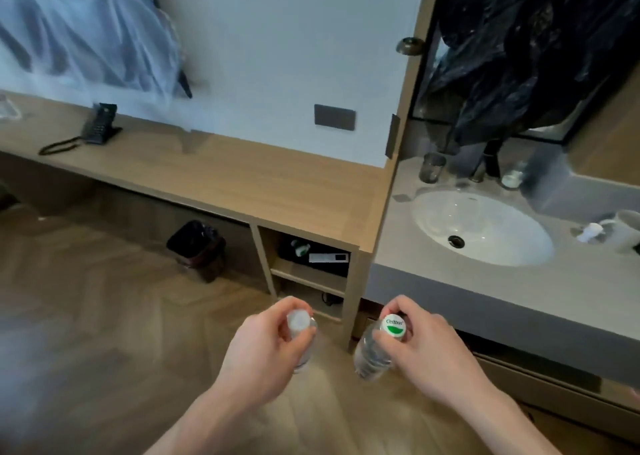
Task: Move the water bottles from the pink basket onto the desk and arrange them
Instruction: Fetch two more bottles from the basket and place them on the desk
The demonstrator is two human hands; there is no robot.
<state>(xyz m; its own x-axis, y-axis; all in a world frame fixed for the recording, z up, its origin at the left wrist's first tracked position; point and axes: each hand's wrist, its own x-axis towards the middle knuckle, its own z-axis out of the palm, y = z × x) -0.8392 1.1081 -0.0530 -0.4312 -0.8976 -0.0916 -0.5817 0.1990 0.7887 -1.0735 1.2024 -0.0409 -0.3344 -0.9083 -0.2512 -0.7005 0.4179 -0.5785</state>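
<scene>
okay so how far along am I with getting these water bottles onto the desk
Done: two bottles are out of the basket, which isn't in view. In hand: your left hand grips one bottle by the cap, your right hand the other bottle, both above the floor. Left: the desk holds no bottles yet, so placing and arranging remain.

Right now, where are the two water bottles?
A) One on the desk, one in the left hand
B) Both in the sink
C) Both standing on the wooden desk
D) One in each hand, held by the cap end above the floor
D: the left hand grips one bottle and the right hand grips the green-capped bottle, both short of the desk.
</scene>
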